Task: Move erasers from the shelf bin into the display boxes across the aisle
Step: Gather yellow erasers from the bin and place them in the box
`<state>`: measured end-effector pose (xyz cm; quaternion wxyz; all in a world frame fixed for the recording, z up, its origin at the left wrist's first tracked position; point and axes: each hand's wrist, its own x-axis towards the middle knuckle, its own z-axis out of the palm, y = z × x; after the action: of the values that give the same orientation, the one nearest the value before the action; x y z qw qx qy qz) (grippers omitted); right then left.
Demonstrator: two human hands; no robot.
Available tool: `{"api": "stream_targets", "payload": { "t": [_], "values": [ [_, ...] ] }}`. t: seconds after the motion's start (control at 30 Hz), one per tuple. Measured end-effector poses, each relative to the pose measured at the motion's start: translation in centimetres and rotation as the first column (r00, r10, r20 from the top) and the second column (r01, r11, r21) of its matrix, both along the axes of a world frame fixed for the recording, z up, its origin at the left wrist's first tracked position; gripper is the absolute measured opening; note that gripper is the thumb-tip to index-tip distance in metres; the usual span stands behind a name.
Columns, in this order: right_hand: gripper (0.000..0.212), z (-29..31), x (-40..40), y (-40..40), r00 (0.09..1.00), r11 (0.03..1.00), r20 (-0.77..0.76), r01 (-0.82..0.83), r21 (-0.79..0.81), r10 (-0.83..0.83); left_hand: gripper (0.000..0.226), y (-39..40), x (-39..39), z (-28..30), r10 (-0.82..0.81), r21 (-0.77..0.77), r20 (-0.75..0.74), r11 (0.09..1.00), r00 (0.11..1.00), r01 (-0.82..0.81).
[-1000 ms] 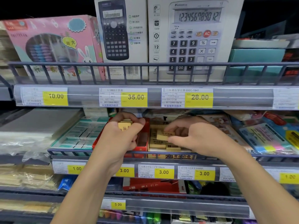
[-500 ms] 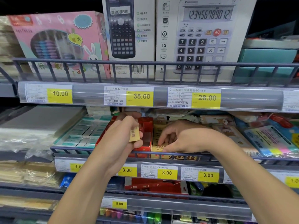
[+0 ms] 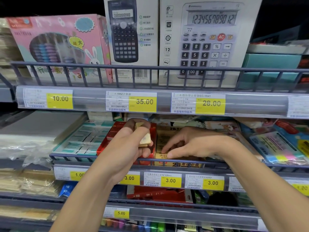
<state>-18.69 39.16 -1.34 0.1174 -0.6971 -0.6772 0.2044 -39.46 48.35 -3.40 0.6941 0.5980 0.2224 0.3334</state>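
shelf bin [image 3: 168,141]; erasers [image 3: 145,139] in l hand [image 3: 127,148] grip

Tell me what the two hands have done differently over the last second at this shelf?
The right hand let go of the eraser it was pinching and dropped its fingertips to the front of the yellow eraser box. The left hand turned, so the erasers it holds now show between thumb and fingers. The left hand's grip, the red box and the price tags stayed as they were.
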Motion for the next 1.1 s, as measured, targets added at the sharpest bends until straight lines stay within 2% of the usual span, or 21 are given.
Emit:
{"api": "stream_targets", "payload": {
  "t": [0.07,0.13,0.2,0.27,0.37,0.43,0.53,0.6,0.67,0.8,0.97,1.0,1.1],
  "values": [
    [0.021,0.2,-0.5,-0.4,0.999,0.994,-0.017,0.038,0.106,-0.037,0.010,0.2,-0.1,-0.2,0.000,0.031,0.005,1.000,1.000,0.000],
    [0.019,0.2,-1.6,-0.9,0.974,0.956,-0.223,0.108,0.272,-0.047,0.011,0.1,0.0,-0.2,-0.019,0.070,-0.002,0.997,1.000,0.019],
    [0.033,0.1,-2.9,-1.5,0.911,0.916,-0.411,0.134,0.378,0.036,0.019,-0.2,0.1,-0.1,-0.063,0.104,-0.016,0.992,0.998,0.064],
    [0.049,-0.1,-4.1,-2.0,0.900,0.887,-0.426,0.119,0.445,0.092,0.026,-0.6,0.2,0.1,-0.108,0.131,-0.045,0.985,0.993,0.113],
    [0.046,-0.5,-5.0,-2.0,0.884,0.849,-0.445,0.121,0.514,0.143,0.050,-1.0,0.1,0.1,-0.157,0.160,-0.077,0.973,0.985,0.168],
    [0.038,-0.9,-5.0,-1.9,0.844,0.840,-0.514,0.162,0.518,0.154,0.055,-1.0,0.1,0.2,-0.147,0.151,-0.101,0.975,0.984,0.161],
    [0.035,-1.5,-4.9,-2.0,0.774,0.828,-0.617,0.247,0.504,0.144,0.072,-1.0,0.1,0.2,-0.126,0.086,-0.117,0.987,0.985,0.136],
    [0.035,-1.9,-4.7,-2.1,0.760,0.808,-0.638,0.298,0.508,0.121,0.078,-0.8,0.0,0.1,-0.125,0.016,-0.103,0.992,0.987,0.127],
    [0.034,-2.1,-4.5,-2.3,0.750,0.796,-0.651,0.322,0.512,0.116,0.072,-0.7,-0.3,0.1,-0.123,0.003,-0.072,0.992,0.990,0.123],
    [0.035,-2.0,-4.0,-2.7,0.715,0.786,-0.691,0.364,0.500,0.109,0.042,-0.4,-0.7,0.1,-0.140,0.068,-0.047,0.987,0.989,0.143],
    [0.033,-1.7,-4.0,-2.8,0.647,0.782,-0.745,0.377,0.496,0.161,0.011,-0.6,-0.8,0.0,-0.122,0.168,-0.152,0.975,0.981,0.147],
    [0.032,-1.6,-4.0,-2.8,0.654,0.784,-0.743,0.383,0.489,0.144,0.010,-0.7,-0.7,0.1,-0.121,0.178,-0.160,0.972,0.980,0.150],
    [0.032,-1.2,-3.9,-3.1,0.685,0.811,-0.720,0.353,0.465,0.115,0.034,-1.0,-0.6,0.3,-0.096,0.256,-0.176,0.957,0.980,0.140]
  ]
}}
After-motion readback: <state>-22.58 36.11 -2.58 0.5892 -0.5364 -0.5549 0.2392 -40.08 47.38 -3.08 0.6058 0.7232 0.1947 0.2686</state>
